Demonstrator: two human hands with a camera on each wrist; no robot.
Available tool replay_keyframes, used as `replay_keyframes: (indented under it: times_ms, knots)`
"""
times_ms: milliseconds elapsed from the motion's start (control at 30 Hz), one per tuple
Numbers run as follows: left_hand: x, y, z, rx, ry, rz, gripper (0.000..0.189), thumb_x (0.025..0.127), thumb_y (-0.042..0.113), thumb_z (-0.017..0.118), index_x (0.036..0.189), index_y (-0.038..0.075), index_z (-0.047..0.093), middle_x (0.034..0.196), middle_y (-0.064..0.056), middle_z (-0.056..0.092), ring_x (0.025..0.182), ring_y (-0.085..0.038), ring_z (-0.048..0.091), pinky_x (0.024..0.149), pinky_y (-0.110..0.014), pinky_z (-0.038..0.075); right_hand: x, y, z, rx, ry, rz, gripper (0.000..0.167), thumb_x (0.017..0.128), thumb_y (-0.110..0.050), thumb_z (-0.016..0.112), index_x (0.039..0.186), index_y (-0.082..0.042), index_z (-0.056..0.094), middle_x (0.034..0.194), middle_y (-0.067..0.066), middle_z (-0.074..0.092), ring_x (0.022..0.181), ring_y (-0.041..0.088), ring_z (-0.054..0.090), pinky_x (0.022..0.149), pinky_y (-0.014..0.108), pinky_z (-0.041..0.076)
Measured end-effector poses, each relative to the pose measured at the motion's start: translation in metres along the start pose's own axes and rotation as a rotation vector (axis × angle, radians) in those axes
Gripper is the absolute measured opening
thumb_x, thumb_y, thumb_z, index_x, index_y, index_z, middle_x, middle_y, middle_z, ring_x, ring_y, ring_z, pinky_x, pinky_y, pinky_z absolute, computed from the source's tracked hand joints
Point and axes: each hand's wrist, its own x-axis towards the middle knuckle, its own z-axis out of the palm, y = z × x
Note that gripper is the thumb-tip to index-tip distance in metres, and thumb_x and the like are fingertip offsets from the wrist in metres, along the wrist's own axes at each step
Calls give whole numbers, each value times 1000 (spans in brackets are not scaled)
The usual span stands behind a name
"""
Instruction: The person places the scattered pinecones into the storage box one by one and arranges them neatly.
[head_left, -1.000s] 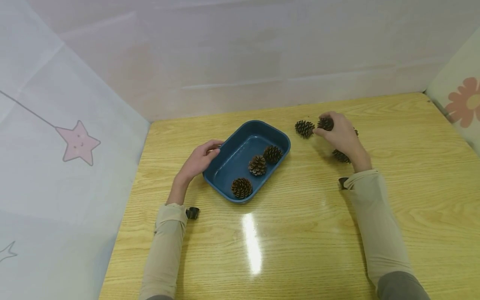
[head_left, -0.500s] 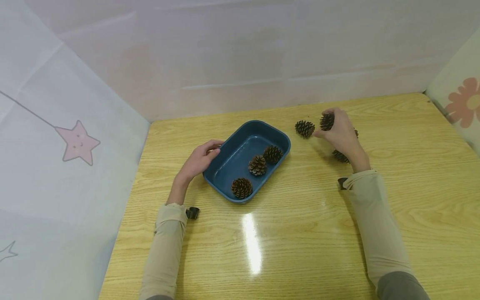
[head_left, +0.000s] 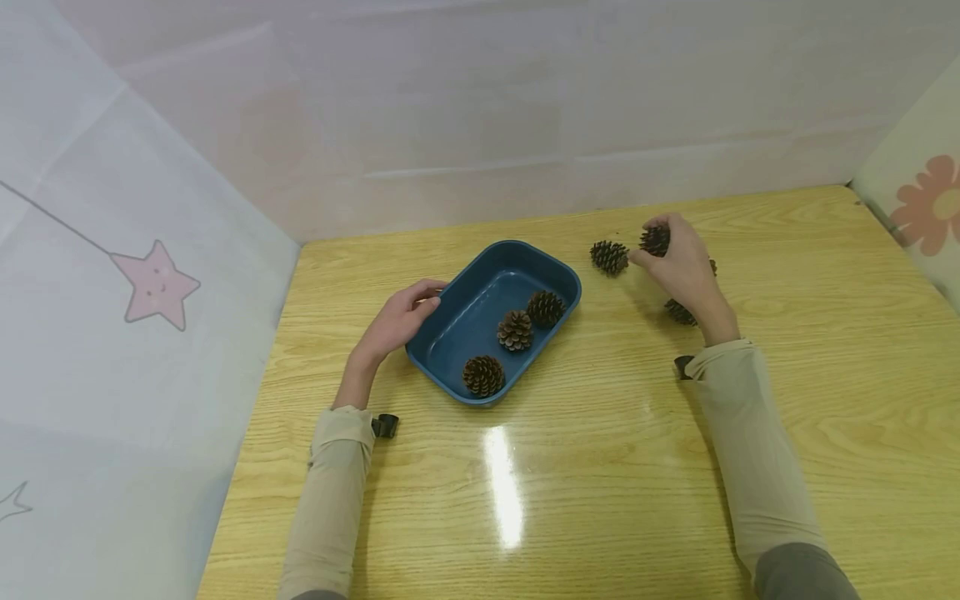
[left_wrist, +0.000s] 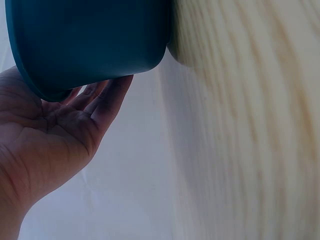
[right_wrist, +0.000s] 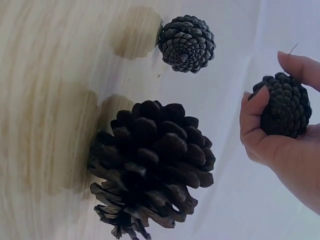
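On the left, my left hand (head_left: 397, 321) holds the side of a blue rectangular tub (head_left: 468, 308), thumb at the rim. The left wrist view shows its fingers (left_wrist: 107, 102) against the outer wall. Three brown pine cones lie inside along the right side, one of them this pine cone (head_left: 483, 377). At the back right, my right hand (head_left: 686, 262) grips another pine cone (right_wrist: 285, 107) between thumb and fingers, away from the tabletop. Just left of that hand lies a loose pine cone (head_left: 609, 257).
Below the right wrist's inner side sits a further pine cone (head_left: 681, 313), and one more peeks out behind the hand (head_left: 712, 267). The wooden table (head_left: 600, 483) meets a pale cloth backdrop (head_left: 465, 117) at its far edge.
My right hand has risen slightly with its pine cone and its thumb has drawn a little away from the neighbouring cone. The left hand and tub stay put.
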Motion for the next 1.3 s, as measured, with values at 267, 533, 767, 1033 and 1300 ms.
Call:
replay_keyframes:
  times_ms: [267,533,767,1033,1300]
  knots:
    - [0,0,0,0,0,-11,39,113,18,47,150,7,53,149,-17,53,135,-34,52,111,-52,44,1,1,1,24,10,6,70,91,-8,77,146,10,39,152,32,37,143,50,33,119,62,28]
    - [0,0,1,-8,-1,-10,40,113,18,46,150,6,53,148,-18,53,135,-35,52,111,-53,44,0,-2,1,116,18,-20,74,87,3,76,148,8,34,149,31,36,141,47,36,116,59,33]
    - [1,-1,0,-18,-2,-11,40,113,17,47,150,4,53,149,-20,53,136,-36,51,113,-54,42,-2,-6,-1,180,11,-21,74,89,5,75,149,5,32,150,29,38,143,44,36,116,59,33]
    - [0,-1,0,-20,-1,-11,40,113,17,47,150,5,53,148,-19,53,136,-36,51,113,-54,42,-2,-8,1,173,-2,-39,74,88,-3,81,146,7,37,149,27,41,143,44,35,119,57,29]
    - [0,0,0,-13,1,-14,39,113,17,47,149,7,54,147,-18,55,135,-35,52,112,-52,43,-2,-10,0,209,-13,-23,77,91,-18,82,151,1,38,156,22,38,149,39,29,120,58,26]
